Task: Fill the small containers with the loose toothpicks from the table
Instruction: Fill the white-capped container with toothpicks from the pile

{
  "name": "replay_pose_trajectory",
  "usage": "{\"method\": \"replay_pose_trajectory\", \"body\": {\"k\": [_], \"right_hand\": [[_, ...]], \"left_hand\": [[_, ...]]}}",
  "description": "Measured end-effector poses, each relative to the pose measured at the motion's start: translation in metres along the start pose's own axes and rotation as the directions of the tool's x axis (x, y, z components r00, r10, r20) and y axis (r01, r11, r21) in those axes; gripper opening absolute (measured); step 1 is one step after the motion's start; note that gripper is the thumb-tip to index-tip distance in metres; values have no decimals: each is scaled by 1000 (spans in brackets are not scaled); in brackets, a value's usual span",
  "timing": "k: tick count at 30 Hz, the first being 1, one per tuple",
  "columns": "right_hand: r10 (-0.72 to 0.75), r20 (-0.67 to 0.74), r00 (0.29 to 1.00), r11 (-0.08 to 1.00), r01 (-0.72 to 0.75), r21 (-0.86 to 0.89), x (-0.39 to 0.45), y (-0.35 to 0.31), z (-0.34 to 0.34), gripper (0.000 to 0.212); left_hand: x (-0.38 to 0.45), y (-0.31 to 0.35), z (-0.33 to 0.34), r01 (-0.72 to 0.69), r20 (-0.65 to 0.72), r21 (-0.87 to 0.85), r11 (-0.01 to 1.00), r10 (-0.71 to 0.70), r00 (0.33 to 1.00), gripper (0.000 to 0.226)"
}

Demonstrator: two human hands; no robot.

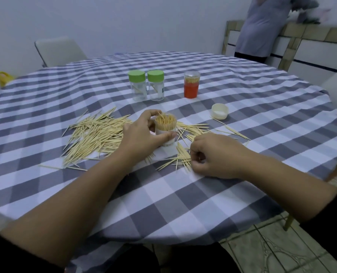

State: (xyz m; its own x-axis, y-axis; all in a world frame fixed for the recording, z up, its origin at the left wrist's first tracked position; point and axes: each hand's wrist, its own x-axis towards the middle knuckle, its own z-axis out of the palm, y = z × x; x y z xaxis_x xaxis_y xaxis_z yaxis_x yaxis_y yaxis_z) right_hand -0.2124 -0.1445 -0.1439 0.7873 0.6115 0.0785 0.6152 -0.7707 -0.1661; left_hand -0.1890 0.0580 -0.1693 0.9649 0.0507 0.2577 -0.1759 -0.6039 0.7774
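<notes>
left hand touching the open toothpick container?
Touching. The head view shows the left hand wrapped around the open container: fingers curl behind its rim, thumb pressed across its white label in front.

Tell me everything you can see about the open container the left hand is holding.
The open container is a small clear plastic cylinder, upright on the checked tablecloth, lidless and packed with upright toothpicks. A white label wraps its lower part. The left hand grips it, thumb in front. Loose toothpicks lie around it.

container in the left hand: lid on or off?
Off. The clear container gripped by the left hand has an open top with toothpick tips standing out of it, and a white cap lies apart on the tablecloth.
</notes>
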Motion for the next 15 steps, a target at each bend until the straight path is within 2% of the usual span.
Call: {"method": "replay_pose_trajectory", "body": {"k": [3, 6, 8, 10, 11, 13, 15], "right_hand": [[91, -29, 995, 995, -92, -27, 7, -3, 2, 10], [178, -49, 983, 982, -174, 73, 11, -7, 0, 12], [197, -10, 980, 974, -194, 120, 12, -9, -3, 29], [182, 65, 981, 982, -185, 47, 14, -10, -5, 53], [178, 98, 979, 984, -176, -21, 15, -11, -4, 59], [194, 133, 972, 978, -181, -99, 18, -11, -1, 56], [217, 147, 965, 973, -203, -106, 22, -11, 0, 43]], "left_hand": [[-1, -6, 2, -12, -44, -25, 1000, 11, 999, 70], [0, -8, 2, -12, -54, -28, 1000, 10, 998, 67], [-1, -7, 1, -19, -54, -19, 1000, 17, 998, 67], [-1, -7, 1, -17, -42, -22, 1000, 16, 999, 67], [-1, -7, 1, -13, -34, -26, 1000, 12, 999, 67], [0, -8, 0, -6, -26, -33, 999, 5, 1000, 69], [0, -8, 0, -4, -25, -33, 999, 3, 1000, 73]]}}
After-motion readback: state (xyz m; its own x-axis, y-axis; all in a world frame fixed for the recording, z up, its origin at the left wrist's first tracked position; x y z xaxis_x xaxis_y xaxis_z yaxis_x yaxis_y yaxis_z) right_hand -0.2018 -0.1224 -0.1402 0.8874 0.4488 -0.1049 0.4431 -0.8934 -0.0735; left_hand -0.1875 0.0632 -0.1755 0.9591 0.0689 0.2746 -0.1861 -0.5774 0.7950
